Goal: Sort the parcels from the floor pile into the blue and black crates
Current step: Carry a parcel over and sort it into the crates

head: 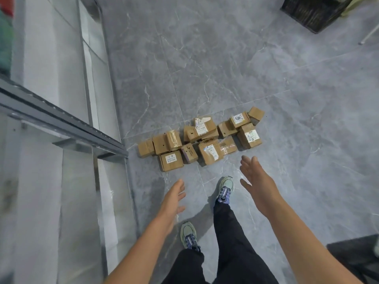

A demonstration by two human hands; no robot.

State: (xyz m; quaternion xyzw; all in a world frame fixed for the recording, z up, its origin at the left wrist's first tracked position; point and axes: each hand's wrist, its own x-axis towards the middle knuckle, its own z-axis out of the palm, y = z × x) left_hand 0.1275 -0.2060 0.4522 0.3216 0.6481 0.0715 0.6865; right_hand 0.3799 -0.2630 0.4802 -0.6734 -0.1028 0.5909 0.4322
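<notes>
A pile of several small brown cardboard parcels [202, 138] lies on the grey tiled floor just ahead of my feet, some with white labels. My left hand [173, 198] hangs above the floor below the pile's left end, fingers straight and empty. My right hand [255, 179] reaches forward with fingers spread, close to the pile's near right edge but touching nothing. The black crate [313, 12] stands at the far upper right, partly cut off by the frame. No blue crate is in view.
A glass partition with a dark metal rail [67, 124] runs along the left. A thin white leg [369, 35] stands near the black crate. A dark mat or object [354, 255] lies at the lower right. My two shoes [225, 189] stand behind the pile.
</notes>
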